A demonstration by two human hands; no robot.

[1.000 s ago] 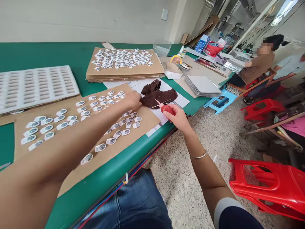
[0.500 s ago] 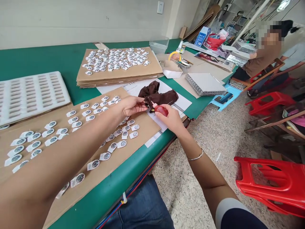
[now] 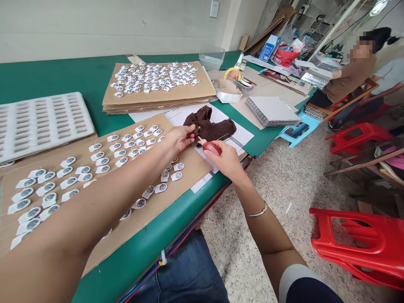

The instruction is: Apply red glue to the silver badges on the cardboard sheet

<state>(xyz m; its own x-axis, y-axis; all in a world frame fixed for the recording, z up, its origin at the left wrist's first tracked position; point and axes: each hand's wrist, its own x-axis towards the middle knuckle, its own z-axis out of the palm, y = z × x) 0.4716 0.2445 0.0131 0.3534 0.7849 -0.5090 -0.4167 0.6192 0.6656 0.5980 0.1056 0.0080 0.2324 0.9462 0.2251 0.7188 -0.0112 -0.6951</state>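
My right hand (image 3: pixel 224 158) is closed round a small red squeeze bottle (image 3: pixel 212 148), its pale tip pointing left toward a dark brown cloth (image 3: pixel 214 126). At the cloth's left edge my left hand (image 3: pixel 183 138) has its fingers pinched together by a small golden piece; whether it grips that piece or the cloth is too small to tell. The cloth lies bunched on white printed paper (image 3: pixel 245 135). Under my left forearm, a brown cardboard sheet (image 3: pixel 189 168) bears several round metal pieces on white tabs.
Behind stands a cardboard stack (image 3: pixel 158 101) with more tabbed pieces. A white slotted tray (image 3: pixel 41 124) is at the left. Silver-edged panels (image 3: pixel 273 110) lie at the right table edge. A person (image 3: pixel 353 75) sits beyond; red stools (image 3: pixel 356 240) stand on the floor.
The left forearm has swung slightly, uncovering more tabbed pieces on the left of the sheet. The bottle and my right hand have shifted slightly left and down.
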